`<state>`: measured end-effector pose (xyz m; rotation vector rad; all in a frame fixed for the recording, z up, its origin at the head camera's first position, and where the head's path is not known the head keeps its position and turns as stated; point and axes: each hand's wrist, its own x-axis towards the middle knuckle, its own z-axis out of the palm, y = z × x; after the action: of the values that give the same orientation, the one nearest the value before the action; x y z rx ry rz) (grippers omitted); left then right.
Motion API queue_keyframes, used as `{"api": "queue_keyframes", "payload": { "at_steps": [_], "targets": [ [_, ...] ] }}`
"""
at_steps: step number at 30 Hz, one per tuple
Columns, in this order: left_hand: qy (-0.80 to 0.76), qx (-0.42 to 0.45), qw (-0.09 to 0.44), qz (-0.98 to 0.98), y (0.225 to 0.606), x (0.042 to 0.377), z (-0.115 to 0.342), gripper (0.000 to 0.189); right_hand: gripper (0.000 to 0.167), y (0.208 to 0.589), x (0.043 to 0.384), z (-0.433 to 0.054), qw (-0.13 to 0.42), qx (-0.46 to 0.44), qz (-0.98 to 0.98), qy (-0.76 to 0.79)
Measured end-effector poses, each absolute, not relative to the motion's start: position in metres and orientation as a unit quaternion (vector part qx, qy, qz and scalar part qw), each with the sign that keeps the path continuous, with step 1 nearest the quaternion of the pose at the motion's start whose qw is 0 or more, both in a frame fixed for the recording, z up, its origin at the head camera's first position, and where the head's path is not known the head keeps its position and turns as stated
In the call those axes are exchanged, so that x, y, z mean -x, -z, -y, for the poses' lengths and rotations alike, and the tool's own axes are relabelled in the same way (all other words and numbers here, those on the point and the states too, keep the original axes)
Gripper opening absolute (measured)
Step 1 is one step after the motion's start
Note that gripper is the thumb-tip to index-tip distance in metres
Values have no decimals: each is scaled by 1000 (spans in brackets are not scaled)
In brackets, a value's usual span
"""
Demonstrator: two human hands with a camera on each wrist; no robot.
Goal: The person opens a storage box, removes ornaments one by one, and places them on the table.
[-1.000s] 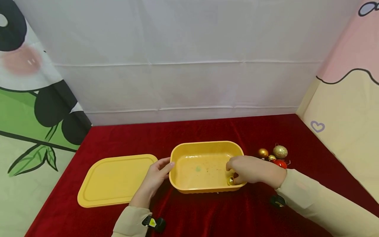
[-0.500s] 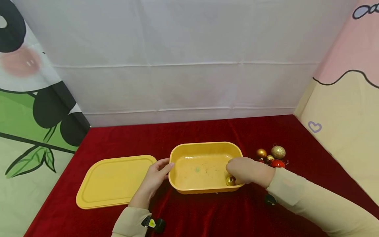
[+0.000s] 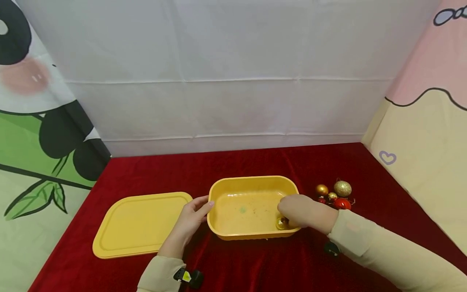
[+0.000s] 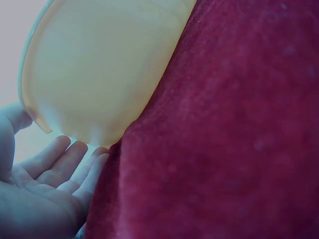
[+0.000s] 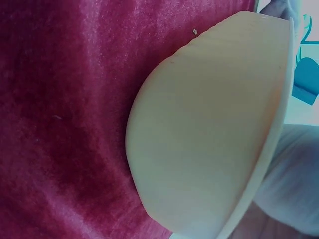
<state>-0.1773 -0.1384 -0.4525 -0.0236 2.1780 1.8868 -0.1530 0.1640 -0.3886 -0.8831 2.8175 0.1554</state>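
My left hand (image 3: 195, 215) holds the left end of a yellow plastic container (image 3: 251, 236). Its thumb sits at the rim while the fingertips (image 4: 60, 142) meet the outer wall. My right hand (image 3: 300, 211) reaches over the right rim into the container. A shiny gold bauble (image 3: 282, 223) lies at the front right corner inside, right beside that hand. The right fingers are mostly hidden behind the back of the hand, so I cannot tell whether they grip it. The right wrist view shows the container's outer wall (image 5: 199, 124) with part of the hand beyond the rim.
A flat yellow lid (image 3: 142, 225) lies left of the container on the red velvet cloth (image 3: 240, 162). To the right sits a cluster with a glittery gold bauble (image 3: 343, 188), an orange-gold bauble (image 3: 322, 190), a small gold bauble (image 3: 332, 196) and a red bauble (image 3: 342, 203).
The right hand has shifted slightly left inside the container, and more of the gold bauble shows beside it. The left hand stays at the container's left end.
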Motion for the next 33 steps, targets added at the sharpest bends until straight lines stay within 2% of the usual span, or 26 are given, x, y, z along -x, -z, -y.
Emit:
{"api": "queue_keyframes", "payload": {
  "at_steps": [12,17,22,28,33],
  "targets": [
    [-653,9,127,-747,455,174,139,50,18,393,146,-176,5,326,-945,29],
    [-649,12,125,-750,454,176,139,50,14,397,143,-182,-63,328,-941,58],
    [-645,13,126,-754,453,177,139,49,18,399,140,-187,-99,312,-941,91],
    [-645,16,128,-753,452,176,139,50,29,400,136,-192,-121,274,-946,125],
    [-646,16,129,-752,451,176,139,50,31,402,134,-195,-134,254,-945,159]
  ]
}}
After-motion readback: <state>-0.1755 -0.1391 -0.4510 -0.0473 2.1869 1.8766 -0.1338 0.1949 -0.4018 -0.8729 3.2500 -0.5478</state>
